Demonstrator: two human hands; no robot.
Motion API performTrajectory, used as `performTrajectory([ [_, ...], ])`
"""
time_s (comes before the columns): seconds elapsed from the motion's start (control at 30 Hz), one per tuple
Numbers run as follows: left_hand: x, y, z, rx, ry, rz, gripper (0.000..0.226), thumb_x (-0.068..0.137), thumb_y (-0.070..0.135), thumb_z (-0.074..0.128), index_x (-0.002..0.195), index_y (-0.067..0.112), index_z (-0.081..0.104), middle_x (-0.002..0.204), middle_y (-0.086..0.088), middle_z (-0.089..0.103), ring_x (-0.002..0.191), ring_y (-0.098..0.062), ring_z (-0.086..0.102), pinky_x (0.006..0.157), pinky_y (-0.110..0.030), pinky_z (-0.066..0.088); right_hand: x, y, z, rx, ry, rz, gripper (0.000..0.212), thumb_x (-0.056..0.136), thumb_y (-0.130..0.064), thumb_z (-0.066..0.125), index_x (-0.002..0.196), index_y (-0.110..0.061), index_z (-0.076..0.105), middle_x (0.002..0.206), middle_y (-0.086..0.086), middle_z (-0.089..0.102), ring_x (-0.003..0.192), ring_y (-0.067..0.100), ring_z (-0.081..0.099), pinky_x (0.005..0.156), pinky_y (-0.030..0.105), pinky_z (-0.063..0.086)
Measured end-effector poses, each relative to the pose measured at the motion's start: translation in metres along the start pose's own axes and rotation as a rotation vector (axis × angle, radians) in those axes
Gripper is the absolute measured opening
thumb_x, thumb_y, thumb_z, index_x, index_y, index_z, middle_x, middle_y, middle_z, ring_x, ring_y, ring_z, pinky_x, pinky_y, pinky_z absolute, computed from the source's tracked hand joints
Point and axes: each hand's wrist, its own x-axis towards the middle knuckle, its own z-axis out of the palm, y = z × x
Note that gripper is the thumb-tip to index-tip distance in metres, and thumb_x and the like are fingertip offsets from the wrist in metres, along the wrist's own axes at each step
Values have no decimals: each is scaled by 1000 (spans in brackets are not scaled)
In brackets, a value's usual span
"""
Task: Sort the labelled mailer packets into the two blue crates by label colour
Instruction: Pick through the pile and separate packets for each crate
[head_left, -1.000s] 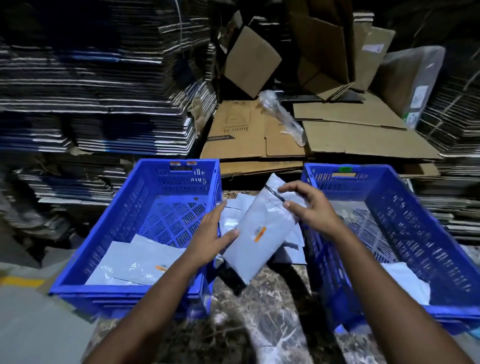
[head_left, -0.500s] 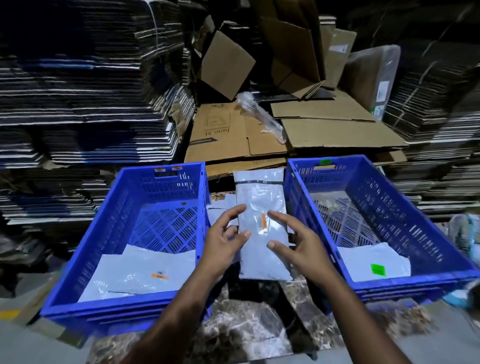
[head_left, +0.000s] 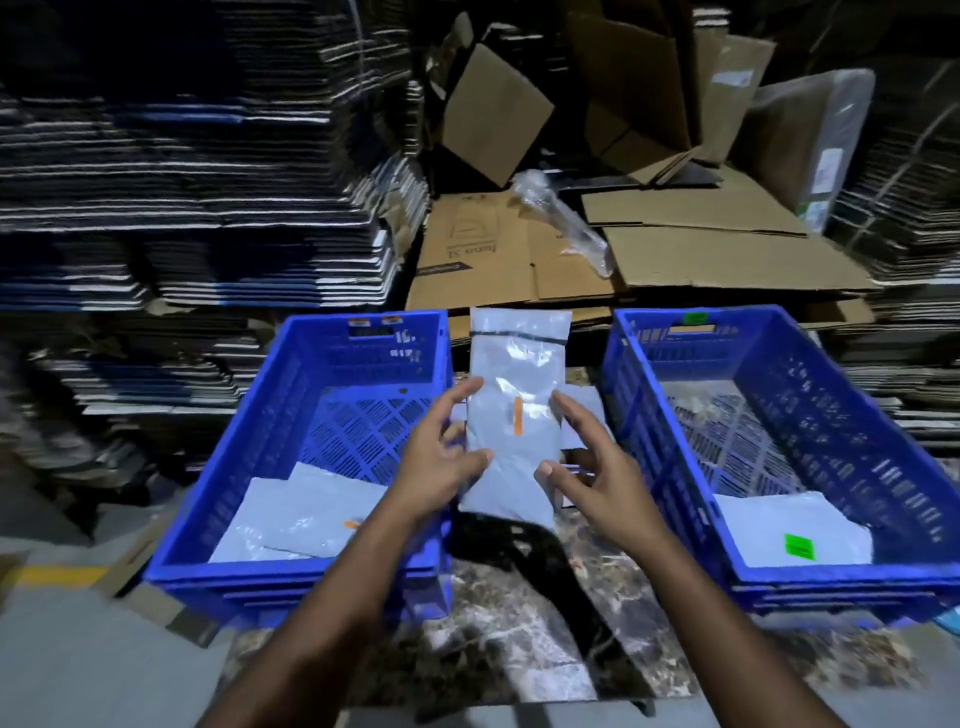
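- Packet (head_left: 511, 415): grey plastic mailer with an orange label (head_left: 518, 415), held upright at the centre of the frame, between the two crates and above the marble tabletop (head_left: 519, 649).
- Left hand (head_left: 441, 462): fingers spread, thumb pressed on the packet's lower left face, fingertips at its left edge (a light hold, not a fist).
- Right hand (head_left: 597, 467): fingers nearly straight, thumb tip touching the packet's lower right edge, forefinger at its right side.
- Left crate (head_left: 291, 415): blue, lower left of the frame; grey packets (head_left: 296, 519) lie at its near end, one showing an orange label; an orange tag sits on its far rim.
- Right crate (head_left: 810, 374): blue, lower right of the frame; one packet with a green label (head_left: 799, 546) lies at its near end; a green tag sits on its far rim.
- More grey packets (head_left: 582, 415): lying on the tabletop behind the hands.
- Flattened cardboard (head_left: 675, 260): piled beyond the crates, upper centre, with a crumpled clear wrapper (head_left: 561, 218) on top.
- Stacked sheets (head_left: 197, 182): filling the upper left.
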Motion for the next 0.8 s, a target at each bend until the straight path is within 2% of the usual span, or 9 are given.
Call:
performTrajectory([
  [0.07, 8, 1, -40, 68, 86, 24, 75, 81, -17, 59, 139, 31, 51, 118, 12, 66, 93, -1, 68, 72, -24, 56, 10, 0, 19, 33, -11, 26, 66, 97, -30, 63, 149, -50, 27, 141, -47, 32, 119, 0, 58, 84, 24, 56],
  [0.17, 25, 0, -108, 247, 140, 71, 77, 69, -5, 57, 134, 37, 54, 121, 0, 68, 94, -18, 68, 77, -34, 56, 20, 1, 51, -43, -39, 46, 57, 98, -34, 60, 145, -50, 31, 142, -37, 35, 118, -3, 55, 78, 17, 54],
  [0.27, 42, -3, -162, 434, 115, 100, 76, 61, 2, 53, 132, 29, 57, 134, 11, 61, 104, -7, 62, 85, -29, 52, 23, 5, 87, -118, -129, 49, 53, 98, -35, 59, 147, -34, 38, 148, -17, 40, 125, 7, 51, 95, 30, 51],
  [0.33, 55, -6, -186, 562, 80, 103, 73, 62, 1, 55, 132, 23, 58, 134, 12, 59, 106, -6, 60, 88, -20, 48, 23, 11, 111, -214, -212, 45, 56, 98, -38, 58, 149, -24, 39, 153, -7, 39, 139, 15, 43, 110, 36, 40],
  [0.43, 80, -16, -205, 706, 0, 71, 72, 68, -15, 57, 133, 16, 58, 131, 8, 56, 116, -9, 53, 89, -1, 36, 20, 19, 136, -351, -272, 51, 62, 98, -41, 56, 153, -22, 34, 161, -3, 27, 148, 16, 28, 117, 30, 29],
  [0.53, 108, -35, -213, 826, -133, 8, 72, 70, -16, 56, 132, 20, 58, 136, 8, 53, 130, -11, 47, 104, -17, 39, 15, 22, 145, -365, -224, 63, 61, 99, -39, 55, 154, -25, 33, 163, -10, 21, 148, 9, 24, 114, 23, 27],
  [0.63, 133, -65, -217, 933, -264, -104, 70, 71, -13, 57, 127, 30, 62, 139, 4, 54, 128, -14, 50, 89, -23, 43, 10, 25, 148, -358, -192, 64, 59, 100, -38, 53, 154, -26, 34, 163, -11, 21, 149, 8, 23, 115, 20, 24],
  [0.7, 144, -85, -215, 971, -363, -159, 68, 69, -11, 59, 119, 35, 65, 128, 6, 58, 118, -20, 57, 79, -22, 43, 8, 25, 149, -367, -202, 82, 58, 101, -40, 50, 155, -28, 31, 164, -13, 17, 148, 10, 28, 115, 19, 25],
  [0.8, 147, -120, -209, 960, -505, -231, 62, 72, -17, 56, 119, 22, 68, 120, 5, 56, 114, -22, 57, 77, -22, 41, 4, 26, 152, -378, -202, 118, 58, 102, -41, 49, 155, -31, 28, 164, -17, 13, 137, 19, 45, 111, 20, 30],
])
